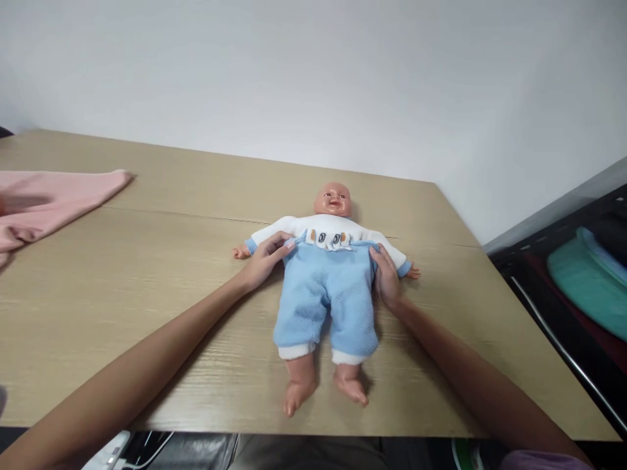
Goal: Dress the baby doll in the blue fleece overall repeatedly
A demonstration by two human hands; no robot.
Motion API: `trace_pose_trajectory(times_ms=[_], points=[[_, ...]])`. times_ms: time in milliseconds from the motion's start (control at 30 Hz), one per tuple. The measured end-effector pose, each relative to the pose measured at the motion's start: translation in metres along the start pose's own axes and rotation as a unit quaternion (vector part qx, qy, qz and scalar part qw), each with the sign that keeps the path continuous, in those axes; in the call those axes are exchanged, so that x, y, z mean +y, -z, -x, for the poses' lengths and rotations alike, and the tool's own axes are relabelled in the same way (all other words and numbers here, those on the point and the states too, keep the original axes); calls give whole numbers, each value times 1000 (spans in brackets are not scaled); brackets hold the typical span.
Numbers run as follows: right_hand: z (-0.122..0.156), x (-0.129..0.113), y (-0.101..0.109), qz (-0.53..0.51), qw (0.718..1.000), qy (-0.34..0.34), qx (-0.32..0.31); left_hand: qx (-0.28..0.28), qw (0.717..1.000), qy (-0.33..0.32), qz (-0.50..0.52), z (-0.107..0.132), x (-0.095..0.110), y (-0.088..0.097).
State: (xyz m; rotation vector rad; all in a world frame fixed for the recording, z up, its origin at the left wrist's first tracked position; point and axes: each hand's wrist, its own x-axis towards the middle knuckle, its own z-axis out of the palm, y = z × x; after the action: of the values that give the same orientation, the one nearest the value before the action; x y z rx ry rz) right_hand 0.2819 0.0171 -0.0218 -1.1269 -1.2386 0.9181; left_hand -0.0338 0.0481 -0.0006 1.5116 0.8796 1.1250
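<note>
A baby doll (333, 199) lies on its back in the middle of a wooden table (161, 274), head toward the wall. It wears a white top and light blue fleece trousers (326, 294) with white cuffs; both feet are bare. My left hand (264, 258) pinches the trousers' waistband at the doll's right side. My right hand (385, 277) grips the waistband on the other side, just under the doll's arm. Both of my forearms reach in from the near edge.
A pink cloth (53, 199) lies at the table's far left. To the right of the table stands a dark rack with a teal folded fabric (588, 281) on it. A white wall runs behind the table. Cables and a white object show below the near edge.
</note>
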Motion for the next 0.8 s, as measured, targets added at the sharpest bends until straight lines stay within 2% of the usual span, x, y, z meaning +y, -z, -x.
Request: trace_pose_trajectory(times_ms=[100,233,267,333,433,533,633,733,800], points=[[1,-20,1,83,993,79,-17,-20,999,-46,-21,-5,10,3],[-15,-46,-3,163,965,176,-111,-94,988,-60,-103,-23,33,-1],[-21,-47,-5,152,965,171,-128,-116,982,-55,-136,-27,39,-1],[-33,-42,-6,108,978,131,-122,-142,974,-31,-172,-34,46,0],[-38,-23,-1,117,986,84,-81,-111,981,15,-158,-35,41,5],[-26,-6,10,164,982,50,-76,-72,982,37,-168,-30,23,10],[-8,1,18,161,985,28,-61,-84,978,30,-186,-22,9,11],[3,1,17,103,994,-12,-37,-100,977,22,-185,-14,3,8],[6,-1,14,22,998,-54,-11,-74,983,18,-168,-11,0,4]])
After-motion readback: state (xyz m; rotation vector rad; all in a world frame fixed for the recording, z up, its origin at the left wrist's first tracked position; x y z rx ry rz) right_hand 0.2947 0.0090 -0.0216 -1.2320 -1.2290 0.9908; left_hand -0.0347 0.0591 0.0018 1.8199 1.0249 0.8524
